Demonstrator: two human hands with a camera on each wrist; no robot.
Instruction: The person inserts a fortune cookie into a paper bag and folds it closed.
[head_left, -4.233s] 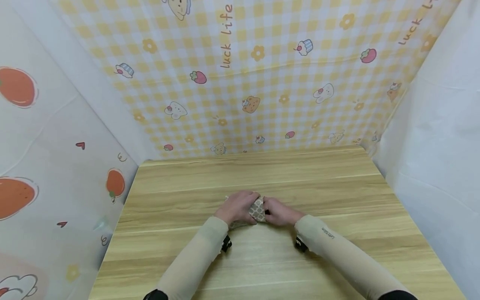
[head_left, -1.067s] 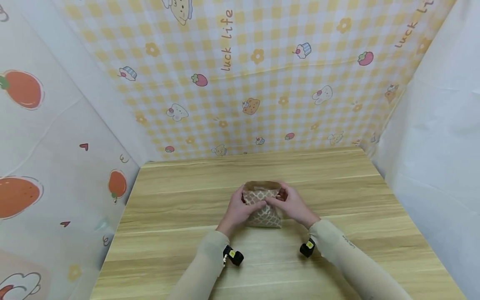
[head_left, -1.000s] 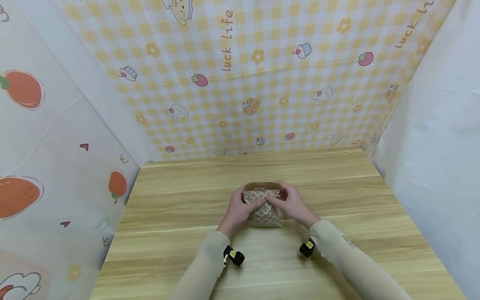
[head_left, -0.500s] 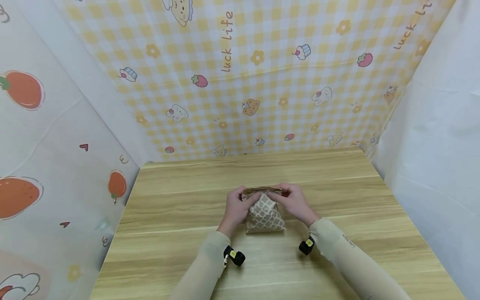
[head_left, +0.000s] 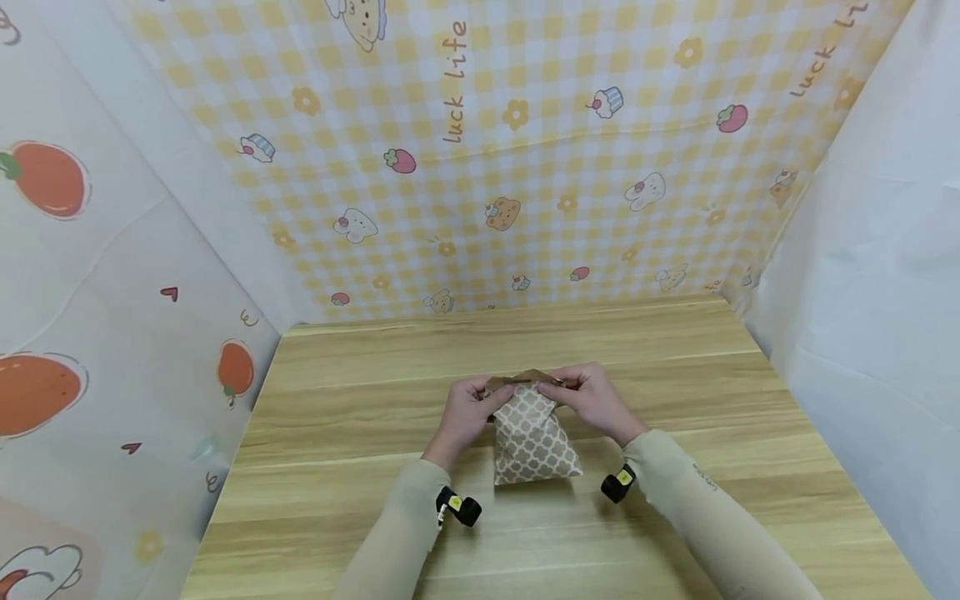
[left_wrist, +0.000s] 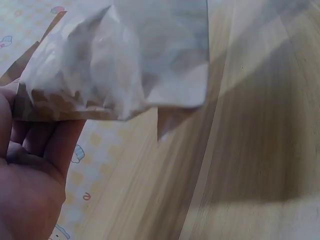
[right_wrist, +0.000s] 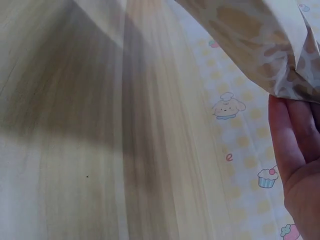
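A paper bag (head_left: 534, 442) with a beige and white lattice pattern is at the middle of the table, its plain brown mouth at the far end. My left hand (head_left: 467, 410) pinches the left side of the mouth, thumb on the near face and fingers behind. My right hand (head_left: 595, 400) does the same on the right side, the thumbs pointing toward each other. In the left wrist view, the creased bag (left_wrist: 115, 65) hangs above the wood from the left hand (left_wrist: 35, 165). In the right wrist view, fingers of the right hand (right_wrist: 300, 145) lie behind the bag (right_wrist: 265, 45).
The wood-grain table (head_left: 337, 417) runs back to a yellow checked cloth (head_left: 450, 183) printed with cartoons. White sheeting (head_left: 862, 250) rises on the right and a fruit-printed sheet (head_left: 135, 333) on the left. A small black camera (head_left: 618, 483) sits on the right wrist.
Both hands earlier worked on the crumpled bag; then its mouth stood open between them. Since then the mouth has been flattened together, and the bag's bottom has swung up toward me.
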